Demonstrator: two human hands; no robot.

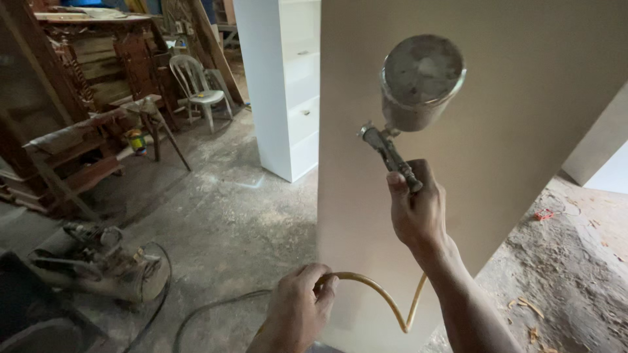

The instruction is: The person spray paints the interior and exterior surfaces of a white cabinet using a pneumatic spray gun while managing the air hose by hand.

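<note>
My right hand (pixel 415 209) grips the handle of a metal spray gun (pixel 412 98) with a round paint cup on top, raised in front of a tall pale board (pixel 523 98) that stands upright. My left hand (pixel 297 307), lower and nearer, is closed around the yellowish air hose (pixel 386 301), which loops from it up toward the gun. The gun's nozzle points left, along the board's left edge.
A white shelf unit (pixel 288 85) stands behind the board. An air compressor (pixel 98 261) sits on the dusty concrete floor at the lower left, with a dark hose running from it. A white plastic chair (pixel 199 88), wooden furniture (pixel 85 78) and a stool fill the back left.
</note>
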